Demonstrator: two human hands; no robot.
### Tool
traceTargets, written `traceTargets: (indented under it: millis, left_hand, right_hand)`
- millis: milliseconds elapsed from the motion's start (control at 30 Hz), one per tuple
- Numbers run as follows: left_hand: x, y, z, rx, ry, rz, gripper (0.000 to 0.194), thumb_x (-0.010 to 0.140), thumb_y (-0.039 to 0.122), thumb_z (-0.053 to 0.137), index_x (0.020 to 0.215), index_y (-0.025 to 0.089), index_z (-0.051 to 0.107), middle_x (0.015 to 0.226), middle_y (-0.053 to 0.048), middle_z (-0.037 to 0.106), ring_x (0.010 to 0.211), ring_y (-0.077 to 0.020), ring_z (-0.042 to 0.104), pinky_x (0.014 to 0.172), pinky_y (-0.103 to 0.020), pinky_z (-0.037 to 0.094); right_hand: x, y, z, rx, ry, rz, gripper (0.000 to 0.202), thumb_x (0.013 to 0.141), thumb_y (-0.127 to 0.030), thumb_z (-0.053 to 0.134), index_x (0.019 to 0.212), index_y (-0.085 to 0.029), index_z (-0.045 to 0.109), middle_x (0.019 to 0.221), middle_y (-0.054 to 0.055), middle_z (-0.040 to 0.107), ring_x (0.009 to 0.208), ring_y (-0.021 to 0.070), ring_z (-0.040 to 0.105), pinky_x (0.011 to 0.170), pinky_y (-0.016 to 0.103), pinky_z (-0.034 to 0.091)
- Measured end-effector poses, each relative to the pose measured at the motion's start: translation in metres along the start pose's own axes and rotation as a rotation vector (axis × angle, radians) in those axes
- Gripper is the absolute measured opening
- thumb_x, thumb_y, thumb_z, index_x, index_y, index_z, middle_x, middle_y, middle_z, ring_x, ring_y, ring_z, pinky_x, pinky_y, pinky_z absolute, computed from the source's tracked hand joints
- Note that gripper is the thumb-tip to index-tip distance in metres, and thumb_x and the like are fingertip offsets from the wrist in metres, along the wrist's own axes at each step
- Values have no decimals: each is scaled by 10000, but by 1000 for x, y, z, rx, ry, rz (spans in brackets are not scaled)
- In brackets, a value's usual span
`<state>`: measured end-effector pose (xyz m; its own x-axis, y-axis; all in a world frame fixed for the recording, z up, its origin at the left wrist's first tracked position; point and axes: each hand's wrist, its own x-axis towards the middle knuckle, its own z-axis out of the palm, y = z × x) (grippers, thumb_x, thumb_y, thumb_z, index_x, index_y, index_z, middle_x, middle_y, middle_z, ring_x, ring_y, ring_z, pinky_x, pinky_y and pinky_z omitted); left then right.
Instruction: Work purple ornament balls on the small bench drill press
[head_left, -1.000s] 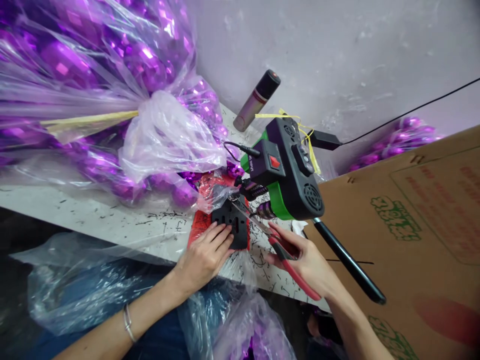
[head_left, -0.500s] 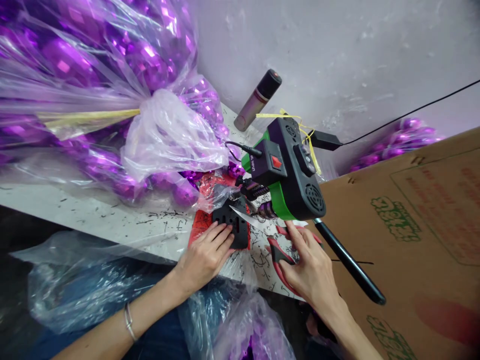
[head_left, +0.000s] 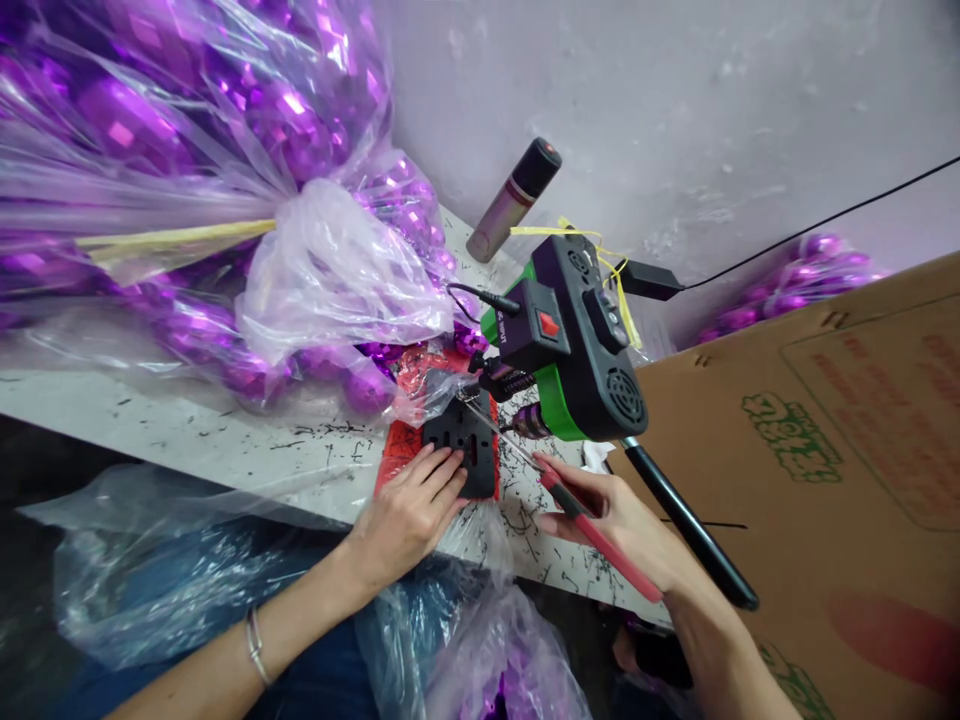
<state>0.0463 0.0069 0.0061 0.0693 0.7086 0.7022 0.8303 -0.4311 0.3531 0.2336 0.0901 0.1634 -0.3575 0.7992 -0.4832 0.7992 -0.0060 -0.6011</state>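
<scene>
My left hand (head_left: 412,510) lies flat with its fingers outstretched on the black slotted base plate (head_left: 484,465) of a small black-and-green machine (head_left: 589,330). Red material (head_left: 397,450) shows under and beside that plate. My right hand (head_left: 626,520) is closed around scissors (head_left: 581,520) with red and black handles, seen nearly edge-on. Their blades slant up and left across the plate, below the machine's chuck-like parts; whether the tips touch anything there is unclear. A bit of clear plastic (head_left: 442,395) overlaps the plate's far side.
Clear bags of shiny purple balls (head_left: 150,130) fill the left, one with a bunched neck (head_left: 345,280). A spray can (head_left: 514,200) stands near the wall. A black lever (head_left: 694,525) juts right, in front of a cardboard box (head_left: 847,420). Black scraps litter the white tabletop (head_left: 300,430).
My right hand has rolled over, turning the scissors from a flat, handles-spread view to edge-on. The left hand stays on the plate.
</scene>
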Motion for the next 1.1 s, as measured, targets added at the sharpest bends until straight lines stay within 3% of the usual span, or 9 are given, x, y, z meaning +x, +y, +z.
traceTargets:
  millis: [133,300,400,500,600,767,867,933,1100]
  left_hand:
    - [0,0,1,-3,0,2,223,947,226,550,1072,104,689,1156,-99,711,1107,-225,658,1002,-418,556]
    - [-1,0,2,-13,22,-6,231,949,226,548,1080,90,680,1145,-107,713,1103,-227,659,989,-416,563]
    - [0,0,2,-9,27,-5,232,956,224,534,1074,86,678,1138,-100,716,1093,-229,664,993,-412,559]
    - [0,1,1,-8,25,1,232,954,216,534,1070,76,678,1140,-106,715,1086,-237,667,991,-418,559]
    - [0,0,1,-7,21,1,231,951,216,541,1067,76,682,1147,-111,713,1090,-238,664,990,-424,560]
    - [0,0,1,1,0,-2,229,949,226,547,1075,97,689,1160,-98,709,1105,-237,657,993,-426,558]
    - [0,0,1,-2,-1,-3,223,945,221,554,1073,98,689,1160,-101,709,1106,-236,657,994,-425,557]
    - [-1,0,1,-9,3,-5,220,942,222,560,1073,98,687,1159,-101,709,1106,-234,658,997,-425,555]
    - [-2,0,3,-19,10,-11,230,937,222,567,1096,97,677,1167,-108,704,1119,-230,650,1000,-425,551]
  right_hand:
    - [-3,3,0,-19,5,29,703,684,-434,765,1332,-227,591,1174,48,708,1025,260,686,891,401,566]
    - [-9,25,15,-572,533,-330,632,746,-275,615,1372,-241,545,1165,89,695,996,268,680,857,409,573]
    - [-9,33,19,-802,680,-486,698,705,-203,574,1398,-257,508,1211,93,676,1125,306,629,905,455,552]
    - [-7,29,17,-720,598,-454,645,735,-208,564,1378,-243,537,1169,92,690,1036,271,666,876,414,569]
    - [-4,20,13,-419,378,-281,583,769,-290,628,1345,-211,581,1131,90,707,921,230,697,828,363,589]
    - [-1,7,2,18,24,20,713,681,-442,780,1327,-200,599,1211,66,697,1087,283,665,954,434,546]
    - [-2,7,-1,-14,-2,54,709,673,-462,788,1312,-209,613,1234,65,689,1120,298,651,957,427,543]
    - [-4,12,2,-172,113,-23,694,706,-457,756,1335,-212,592,1212,75,694,1056,282,678,927,415,558]
    - [-8,33,15,-741,639,-437,633,756,-263,593,1386,-232,533,1186,121,677,1090,319,643,897,481,561]
